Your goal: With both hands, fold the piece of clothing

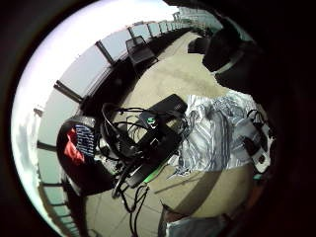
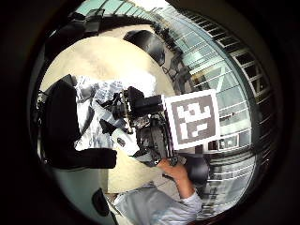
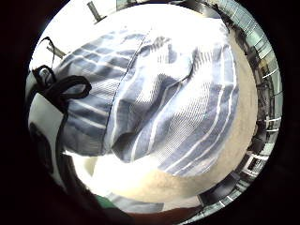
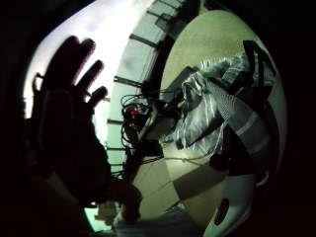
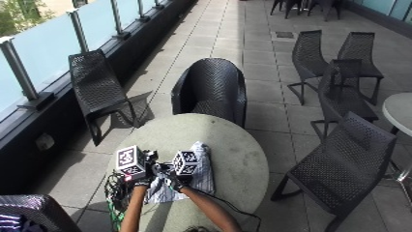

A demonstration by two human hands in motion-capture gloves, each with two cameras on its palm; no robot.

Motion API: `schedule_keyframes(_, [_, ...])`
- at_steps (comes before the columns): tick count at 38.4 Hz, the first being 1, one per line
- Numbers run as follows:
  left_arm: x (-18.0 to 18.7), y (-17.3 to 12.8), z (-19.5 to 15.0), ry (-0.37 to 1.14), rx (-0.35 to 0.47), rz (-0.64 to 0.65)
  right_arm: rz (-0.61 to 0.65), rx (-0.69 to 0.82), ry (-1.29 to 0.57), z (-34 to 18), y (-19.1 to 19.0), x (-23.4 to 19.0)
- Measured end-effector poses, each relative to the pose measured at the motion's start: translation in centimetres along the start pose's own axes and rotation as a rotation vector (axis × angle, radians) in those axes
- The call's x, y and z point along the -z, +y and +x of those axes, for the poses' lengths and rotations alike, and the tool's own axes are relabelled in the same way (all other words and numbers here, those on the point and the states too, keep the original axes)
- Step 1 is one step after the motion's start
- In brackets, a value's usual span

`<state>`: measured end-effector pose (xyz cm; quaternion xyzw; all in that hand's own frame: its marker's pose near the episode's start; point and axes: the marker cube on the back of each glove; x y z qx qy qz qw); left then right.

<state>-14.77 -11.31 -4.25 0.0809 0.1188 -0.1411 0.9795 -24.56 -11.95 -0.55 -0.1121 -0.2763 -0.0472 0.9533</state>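
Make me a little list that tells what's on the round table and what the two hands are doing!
Place: outdoor terrace, round table with dark woven chairs around it
Clothing: blue and white striped garment, bunched up on the table near the person
Left hand: at the garment's left edge; grip not visible
Right hand: on the garment, striped cloth fills its palm view; grip not visible
Folding: not neat yet, cloth rumpled

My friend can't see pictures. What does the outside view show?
A person reaches both gloved hands, left hand and right hand, onto a blue-and-white striped piece of clothing lying on a round table on a sunny terrace. Dark woven chairs stand around the table.
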Motion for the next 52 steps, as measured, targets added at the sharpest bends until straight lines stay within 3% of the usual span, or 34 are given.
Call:
schedule_keyframes(2, [0.0, 0.2, -0.6, -0.006, 0.005, -0.015, -0.089, -0.036, 0.065, 0.0, 0.6, -1.7])
schedule_keyframes(6, [0.4, 0.4, -1.1, 0.006, 0.014, -0.027, 0.002, 0.105, 0.092, -0.7, -0.3, -3.0])
schedule_keyframes(10, [0.3, 0.2, -1.3, 0.013, 0.010, -0.021, -0.021, 0.157, 0.102, -0.2, -0.3, -2.4])
schedule_keyframes(13, [0.9, 0.6, -0.8, 0.003, 0.001, -0.023, -0.125, 0.144, 0.156, 1.6, 0.2, -0.8])
schedule_keyframes(19, [-1.5, 0.1, 0.1, -0.017, -0.025, -0.037, -0.289, 0.101, 0.410, 5.9, 2.1, 6.0])
schedule_keyframes(23, [-1.6, 1.0, 2.3, -0.078, -0.057, -0.040, -0.113, -0.030, 0.742, 11.8, 0.0, 10.1])
schedule_keyframes(26, [-2.1, 1.6, 3.7, -0.188, -0.071, -0.040, -0.020, -0.186, 0.903, 15.0, 0.9, 13.2])
schedule_keyframes(30, [-2.6, 2.8, 6.2, -0.277, -0.129, -0.014, 0.089, -0.297, 0.871, 16.9, 4.1, 16.1])
schedule_keyframes(38, [-3.8, 4.2, 9.5, -0.183, -0.213, -0.034, 0.326, -0.310, 0.835, 19.9, 6.6, 18.6])
schedule_keyframes(52, [-4.0, 4.8, 9.7, -0.175, -0.199, -0.072, 0.411, -0.279, 0.710, 21.0, 6.5, 18.7])
